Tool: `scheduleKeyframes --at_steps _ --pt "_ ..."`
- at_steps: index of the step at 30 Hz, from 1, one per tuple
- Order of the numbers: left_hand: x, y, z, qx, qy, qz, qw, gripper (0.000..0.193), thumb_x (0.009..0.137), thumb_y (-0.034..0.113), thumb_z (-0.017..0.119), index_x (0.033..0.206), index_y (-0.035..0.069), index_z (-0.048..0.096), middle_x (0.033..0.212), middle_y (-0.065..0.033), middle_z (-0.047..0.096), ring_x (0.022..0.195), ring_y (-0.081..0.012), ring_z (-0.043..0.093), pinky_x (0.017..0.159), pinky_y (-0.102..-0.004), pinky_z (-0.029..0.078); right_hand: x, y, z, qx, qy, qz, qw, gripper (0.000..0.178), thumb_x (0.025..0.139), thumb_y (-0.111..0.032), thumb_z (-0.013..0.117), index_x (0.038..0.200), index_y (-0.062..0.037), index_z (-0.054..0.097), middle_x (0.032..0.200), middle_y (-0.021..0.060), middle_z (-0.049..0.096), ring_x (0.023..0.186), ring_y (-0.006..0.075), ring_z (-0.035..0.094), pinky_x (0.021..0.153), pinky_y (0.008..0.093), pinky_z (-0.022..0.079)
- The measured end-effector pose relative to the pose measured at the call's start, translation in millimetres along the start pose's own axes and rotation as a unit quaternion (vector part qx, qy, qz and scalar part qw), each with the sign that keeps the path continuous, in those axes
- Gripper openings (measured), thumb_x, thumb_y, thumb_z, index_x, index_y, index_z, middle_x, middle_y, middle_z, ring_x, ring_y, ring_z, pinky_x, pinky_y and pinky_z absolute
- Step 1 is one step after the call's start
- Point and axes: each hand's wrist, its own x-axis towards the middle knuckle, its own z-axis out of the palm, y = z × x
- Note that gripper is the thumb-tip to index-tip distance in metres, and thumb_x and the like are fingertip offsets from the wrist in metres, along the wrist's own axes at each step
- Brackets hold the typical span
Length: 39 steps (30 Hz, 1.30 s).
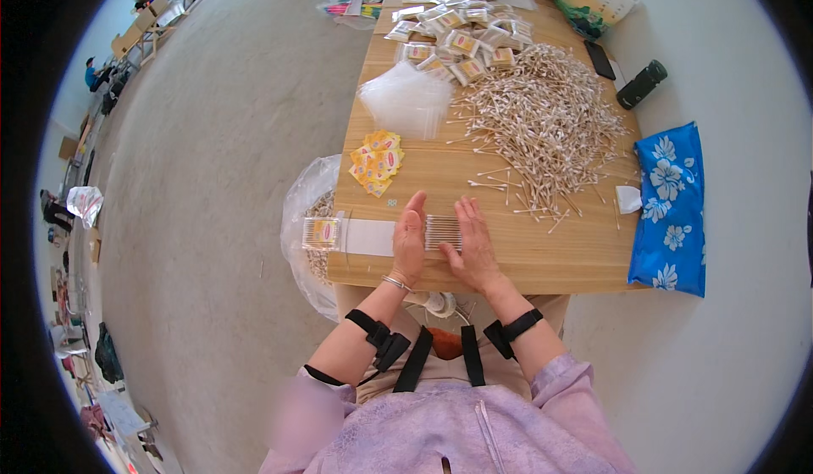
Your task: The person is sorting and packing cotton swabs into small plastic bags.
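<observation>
A flat row of cotton swabs [443,232] lies on the table near its front edge, between my two hands. My left hand [408,243] stands on its edge at the left ends of the swabs, fingers stretched out. At their right ends my right hand [475,243] rests with straight fingers and the thumb apart. A white strip [371,238] runs left from my left hand. At its outer end sits a clear bag [322,233] with swabs and a yellow label, at the table's left edge. Yellow and orange label cards [378,162] are piled just beyond.
A big heap of loose swabs [550,118] covers the table's right middle. Clear empty bags [406,99] and filled packets [461,38] lie farther back. Along the right are a blue flowered pouch [673,211], black flask [642,84] and phone [600,60]. A swab-filled plastic sack [298,205] stands left.
</observation>
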Motion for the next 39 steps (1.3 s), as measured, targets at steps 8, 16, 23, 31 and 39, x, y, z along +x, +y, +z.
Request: scheduleKeyframes --at_steps 8,16,23,31,39 --pt "-1 -4 -3 0.066 -0.001 0.026 0.998 0.060 0.101 0.041 0.034 0.138 -0.005 0.035 0.140 -0.0188 0.041 0.132 -0.0256 0.037 0.110 -0.0327 0.026 -7 -20 10 -0.248 -0.114 -0.001 0.962 0.081 0.085 -0.047 0.054 0.141 0.0049 0.026 0.149 0.0238 0.019 0.140 0.0381 0.016 0.114 0.0470 0.013" --pt "-3 -4 1 0.020 0.009 0.030 0.999 0.065 0.100 0.045 0.033 0.140 -0.006 0.030 0.145 -0.0185 0.034 0.136 -0.0243 0.030 0.112 -0.0330 0.022 -1 6 7 0.100 0.107 0.085 0.985 0.067 0.094 -0.032 0.046 0.144 0.0051 0.020 0.152 0.0224 0.016 0.142 0.0342 0.012 0.115 0.0418 0.010" --pt "-1 -7 0 0.025 0.013 0.038 0.999 0.063 0.100 0.044 0.032 0.140 -0.005 0.031 0.144 -0.0176 0.035 0.135 -0.0242 0.031 0.111 -0.0330 0.022 9 6 16 0.290 0.147 0.112 0.939 0.059 0.100 -0.029 0.034 0.145 0.0042 0.017 0.153 0.0205 0.016 0.143 0.0297 0.012 0.115 0.0354 0.010" --pt "-1 -5 -4 0.035 -0.016 0.020 0.999 0.061 0.101 0.042 0.032 0.141 -0.004 0.029 0.147 -0.0150 0.031 0.138 -0.0214 0.026 0.115 -0.0344 0.015 13 -3 30 0.299 0.116 0.085 0.943 0.061 0.099 -0.032 0.036 0.144 0.0061 0.019 0.151 0.0228 0.017 0.142 0.0327 0.012 0.115 0.0372 0.010" --pt "-3 -5 -4 0.012 -0.011 0.015 1.000 0.065 0.100 0.045 0.032 0.141 -0.006 0.028 0.147 -0.0172 0.030 0.139 -0.0239 0.023 0.115 -0.0350 0.014 -12 2 7 -0.138 -0.052 0.000 0.989 0.079 0.089 -0.042 0.051 0.140 0.0106 0.022 0.148 0.0290 0.018 0.140 0.0405 0.013 0.115 0.0475 0.011"
